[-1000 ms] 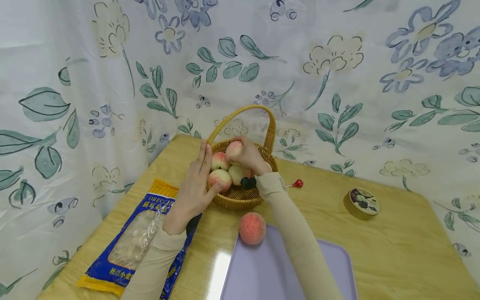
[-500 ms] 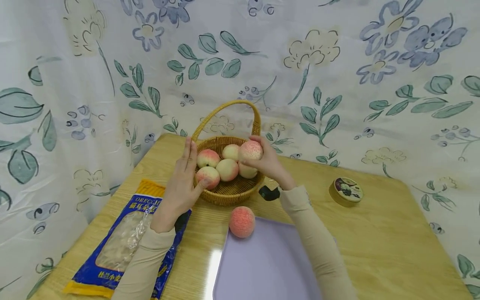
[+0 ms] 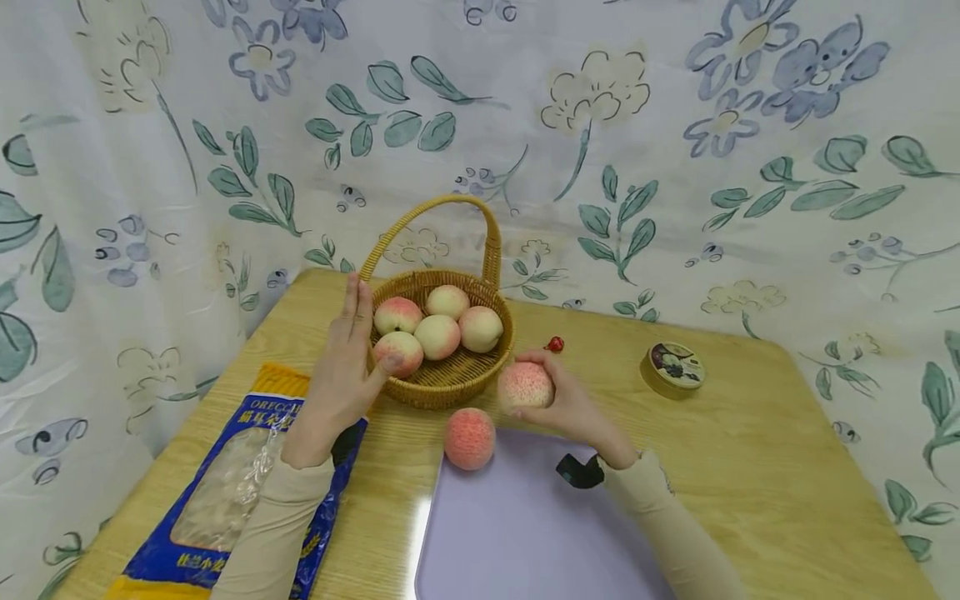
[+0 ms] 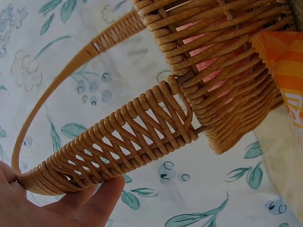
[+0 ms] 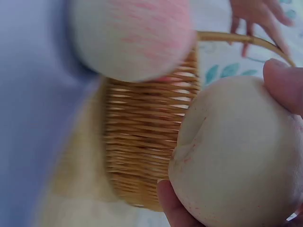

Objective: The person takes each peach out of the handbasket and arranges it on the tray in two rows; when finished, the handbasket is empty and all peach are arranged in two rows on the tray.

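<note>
A wicker basket [image 3: 442, 392] with an arched handle holds several pale pink-and-cream peaches [image 3: 437, 337]. My left hand [image 3: 330, 383] rests against its left side, fingers straight at the handle's base and the thumb over the rim near a peach. In the left wrist view its fingertips touch the basket handle [image 4: 113, 137]. My right hand [image 3: 570, 408] grips a peach [image 3: 525, 386] between thumb and fingers, right of the basket and above the tray's far edge. Close up, the right wrist view shows this peach [image 5: 236, 156]. A redder peach [image 3: 470, 438] sits at the lilac tray's [image 3: 495, 533] far left corner.
A blue-and-yellow pasta bag [image 3: 225, 492] lies at the left, partly under my left forearm. A round tin [image 3: 673, 370] stands at the right. A small red lollipop [image 3: 555, 343] lies beyond my right hand. Floral cloth [image 3: 480, 125] hangs behind the table [image 3: 765, 467].
My right hand has lifted a peach out of the basket and brought it right and nearer. The left hand stays at the basket. The head view has turned somewhat to the right.
</note>
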`<state>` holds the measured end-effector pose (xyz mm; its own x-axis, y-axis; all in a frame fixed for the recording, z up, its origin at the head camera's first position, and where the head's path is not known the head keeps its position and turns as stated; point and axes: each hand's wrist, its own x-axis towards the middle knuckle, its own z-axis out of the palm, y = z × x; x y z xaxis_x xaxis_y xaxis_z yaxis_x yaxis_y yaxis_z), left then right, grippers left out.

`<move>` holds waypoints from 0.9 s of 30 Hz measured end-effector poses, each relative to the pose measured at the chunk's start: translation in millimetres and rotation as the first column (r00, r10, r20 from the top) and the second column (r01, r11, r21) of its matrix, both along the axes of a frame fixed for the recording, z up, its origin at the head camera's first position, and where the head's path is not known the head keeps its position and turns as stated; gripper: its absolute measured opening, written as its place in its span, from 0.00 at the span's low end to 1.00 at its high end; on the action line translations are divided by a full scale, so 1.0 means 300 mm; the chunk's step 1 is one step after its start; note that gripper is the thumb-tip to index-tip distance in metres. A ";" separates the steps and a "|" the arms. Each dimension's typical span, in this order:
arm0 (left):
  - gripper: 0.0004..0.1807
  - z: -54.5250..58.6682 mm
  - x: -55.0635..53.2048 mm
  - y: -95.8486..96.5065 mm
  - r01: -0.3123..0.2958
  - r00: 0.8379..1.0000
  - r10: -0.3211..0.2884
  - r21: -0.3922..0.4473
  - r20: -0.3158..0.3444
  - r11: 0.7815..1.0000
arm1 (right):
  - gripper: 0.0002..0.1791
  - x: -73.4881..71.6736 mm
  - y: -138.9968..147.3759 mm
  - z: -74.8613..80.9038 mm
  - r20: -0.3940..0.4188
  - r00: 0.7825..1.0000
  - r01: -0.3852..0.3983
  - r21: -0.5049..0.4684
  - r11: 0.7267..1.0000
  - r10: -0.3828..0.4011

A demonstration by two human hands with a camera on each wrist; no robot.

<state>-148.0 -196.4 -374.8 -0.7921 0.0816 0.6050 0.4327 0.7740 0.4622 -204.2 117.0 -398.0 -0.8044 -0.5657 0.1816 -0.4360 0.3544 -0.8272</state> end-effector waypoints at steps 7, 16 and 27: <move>0.48 -0.015 -0.006 -0.005 0.004 0.999 -0.004 -0.004 -0.037 1.000 | 0.40 0.063 0.033 -0.092 -0.055 0.997 -0.054 0.074 0.996 0.058; 0.48 -0.019 -0.016 -0.004 -0.009 0.997 0.009 -0.007 -0.071 1.000 | 0.37 0.096 0.031 -0.169 -0.058 0.984 -0.162 0.076 0.984 0.166; 0.48 -0.023 -0.018 0.005 -0.014 0.996 0.013 -0.009 -0.093 1.000 | 0.40 0.122 0.040 -0.123 -0.169 0.943 -0.213 0.357 0.909 0.288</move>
